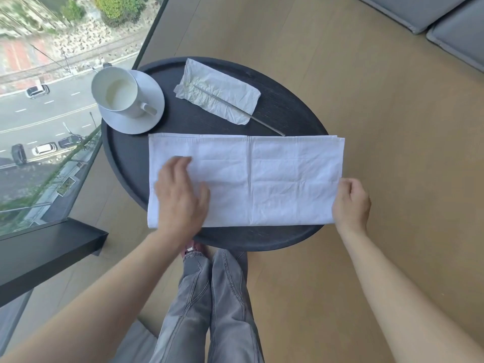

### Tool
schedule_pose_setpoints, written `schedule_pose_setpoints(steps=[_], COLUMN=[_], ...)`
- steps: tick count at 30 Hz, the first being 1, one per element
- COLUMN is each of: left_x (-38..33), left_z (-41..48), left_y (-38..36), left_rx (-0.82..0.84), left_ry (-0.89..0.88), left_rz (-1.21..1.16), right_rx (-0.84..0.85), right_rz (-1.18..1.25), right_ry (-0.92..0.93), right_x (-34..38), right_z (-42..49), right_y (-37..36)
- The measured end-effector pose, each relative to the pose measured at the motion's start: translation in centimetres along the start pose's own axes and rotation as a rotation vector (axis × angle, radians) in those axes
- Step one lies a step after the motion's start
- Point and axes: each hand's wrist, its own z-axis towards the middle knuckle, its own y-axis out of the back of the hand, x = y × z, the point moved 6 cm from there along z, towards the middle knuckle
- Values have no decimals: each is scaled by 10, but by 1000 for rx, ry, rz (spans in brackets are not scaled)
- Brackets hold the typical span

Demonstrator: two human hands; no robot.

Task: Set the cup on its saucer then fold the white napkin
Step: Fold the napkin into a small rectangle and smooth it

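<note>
A white cup [117, 91] stands upright on its white saucer [146, 119] at the far left of the round black table [288, 113]. The white napkin [262, 179] lies folded into a wide rectangle across the table's near half. My left hand [180, 197] rests flat on the napkin's left part, fingers spread. My right hand [351, 203] grips the napkin's right edge, fingers curled around it.
A crumpled paper wrapper [220, 96] with a thin metal straw [262, 121] on it lies at the table's far side. A glass wall [52, 100] stands close on the left, with a black ledge [47, 255]. Grey cushions [445, 19] lie at the far right. My legs [214, 297] are under the table's near rim.
</note>
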Motion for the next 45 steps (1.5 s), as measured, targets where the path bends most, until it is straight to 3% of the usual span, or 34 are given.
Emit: schedule_pose_setpoints(steps=[5, 16, 22, 25, 28, 31, 38, 45], left_x=[-57, -75, -109, -135, -163, -179, -124, -42], left_z=[-31, -42, -39, -25, 1, 30, 63, 58], left_y=[-63, -121, -118, -91, -54, -20, 8, 6], left_rx=[278, 337, 390, 397, 435, 427, 348, 324], left_ry=[-397, -483, -377, -249, -11, 95, 159, 267], left_rz=[225, 377, 139, -169, -627, -827, -648, -620], right_rx=[52, -17, -107, -89, -20, 60, 46, 262], right_rz=[-82, -15, 78, 114, 139, 84, -65, -167], right_ry=[47, 162, 306, 380, 453, 536, 722, 736], right_x=[-19, -25, 28, 66, 104, 134, 174, 161], right_z=[-18, -18, -33, -52, -79, -108, -167, -205], right_y=[-8, 45, 95, 108, 100, 72, -2, -68])
